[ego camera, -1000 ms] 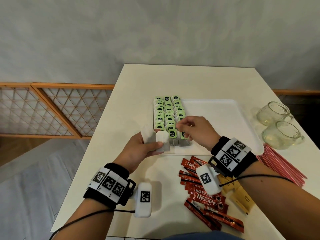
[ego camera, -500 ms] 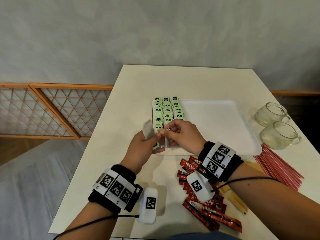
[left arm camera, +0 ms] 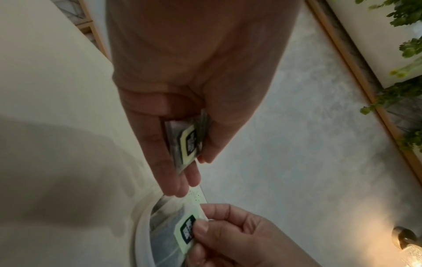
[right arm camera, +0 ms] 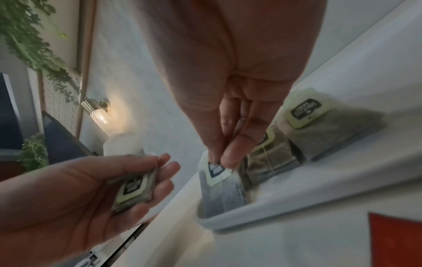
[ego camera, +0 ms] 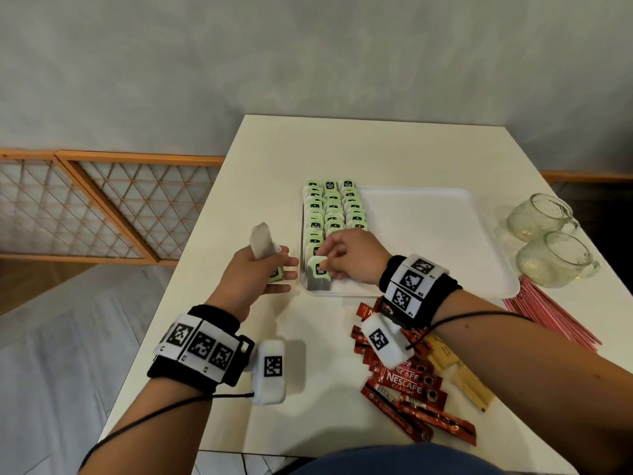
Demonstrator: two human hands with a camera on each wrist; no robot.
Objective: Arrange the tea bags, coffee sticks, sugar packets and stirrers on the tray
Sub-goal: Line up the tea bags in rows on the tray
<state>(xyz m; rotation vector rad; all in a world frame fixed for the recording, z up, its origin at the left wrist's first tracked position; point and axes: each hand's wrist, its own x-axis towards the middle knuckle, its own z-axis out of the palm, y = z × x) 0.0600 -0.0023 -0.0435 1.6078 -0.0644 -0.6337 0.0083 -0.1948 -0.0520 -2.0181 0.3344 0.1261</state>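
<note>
Rows of green-tagged tea bags (ego camera: 334, 209) fill the left side of the white tray (ego camera: 428, 234). My right hand (ego camera: 330, 265) pinches the green tag of one tea bag (ego camera: 319, 277) at the tray's near left corner; the same bag (right arm camera: 219, 182) lies against the tray rim. My left hand (ego camera: 270, 265), just left of the tray, holds a small stack of tea bags (left arm camera: 187, 142) between thumb and fingers, one bag sticking up (ego camera: 262, 240). Red coffee sticks (ego camera: 407, 385), tan sugar packets (ego camera: 459, 375) and red stirrers (ego camera: 555, 317) lie on the table.
Two glass mugs (ego camera: 548, 240) stand right of the tray. The right part of the tray is bare. A wooden lattice rail (ego camera: 85, 207) runs along the floor to the left of the white table (ego camera: 376, 149).
My right hand took a tea bag from the left hand's stack and brought it down onto the tray's near left corner. The left hand drew a little left.
</note>
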